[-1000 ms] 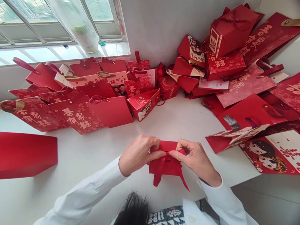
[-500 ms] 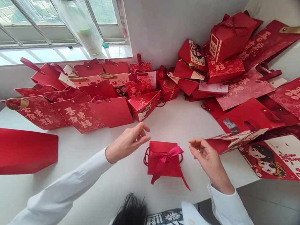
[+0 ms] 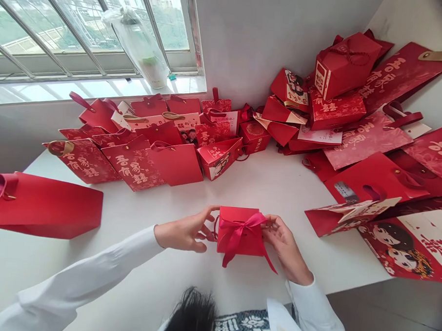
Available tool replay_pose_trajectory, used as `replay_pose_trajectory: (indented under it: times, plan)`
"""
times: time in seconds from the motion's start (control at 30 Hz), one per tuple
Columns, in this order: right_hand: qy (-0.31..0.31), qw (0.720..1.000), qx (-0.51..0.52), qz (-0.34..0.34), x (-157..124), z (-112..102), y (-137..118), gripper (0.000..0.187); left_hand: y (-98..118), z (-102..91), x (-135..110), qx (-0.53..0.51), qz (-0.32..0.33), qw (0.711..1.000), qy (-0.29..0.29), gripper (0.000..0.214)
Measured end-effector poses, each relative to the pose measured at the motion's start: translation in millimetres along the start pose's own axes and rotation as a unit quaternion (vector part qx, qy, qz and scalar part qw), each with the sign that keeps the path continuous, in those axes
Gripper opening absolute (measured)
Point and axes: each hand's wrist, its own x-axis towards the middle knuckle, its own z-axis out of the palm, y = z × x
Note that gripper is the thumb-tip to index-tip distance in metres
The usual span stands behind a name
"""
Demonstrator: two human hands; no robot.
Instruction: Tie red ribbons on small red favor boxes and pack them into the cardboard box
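Fingers [image 3: 208, 213] of the left hand [image 3: 183, 230] spread apart beside the red box [image 3: 248, 243], the right hand [image 3: 285, 247] at its edge, grip unclear.

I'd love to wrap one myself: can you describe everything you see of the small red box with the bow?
The small red box looks closed and made of smooth card. A shiny ribbon bow crosses its top, tails reaching past the near edge. A twisted cord loops at its left. It sits on the white table. The right hand touches its right side; the left hand is by its left, contact unclear.
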Motion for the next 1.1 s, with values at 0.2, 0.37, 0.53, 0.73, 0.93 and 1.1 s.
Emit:
replay_pose_trajectory:
  times: [0.2, 0.37, 0.53, 0.73, 0.93, 1.1]
  plan:
    - [0.086, 0.996, -0.004, -0.028, 1.7, -17.6, 4.3, 0.026, 34.0, -5.3, -12.3, 0.24, 0.049, 0.954, 0.175, 0.049]
    - [0.156, 0.979, -0.071, -0.109, -11.7, -10.2, -17.3, 0.017, 50.6, 4.2, 1.3, 0.337, 0.06, 0.922, 0.178, 0.011]
    - [0.097, 0.882, -0.301, -0.35, -29.6, 10.5, -51.5, 0.012, 59.2, -2.5, 11.3, 0.296, 0.047, 0.943, 0.146, 0.018]
    - [-0.006, 0.785, -0.433, -0.443, -20.5, 33.2, -54.4, 0.017, 67.7, -4.3, 21.8, 0.083, 0.028, 0.992, 0.086, 0.035]
    - [-0.029, 0.806, -0.408, -0.427, -13.6, 31.8, -41.3, 0.017, 63.5, -3.4, 29.0, -0.092, 0.005, 0.995, 0.028, 0.043]
    - [-0.037, 0.817, -0.393, -0.421, -11.9, 29.0, -38.6, 0.019, 58.8, -10.4, 32.7, -0.141, -0.019, 0.989, -0.025, 0.044]
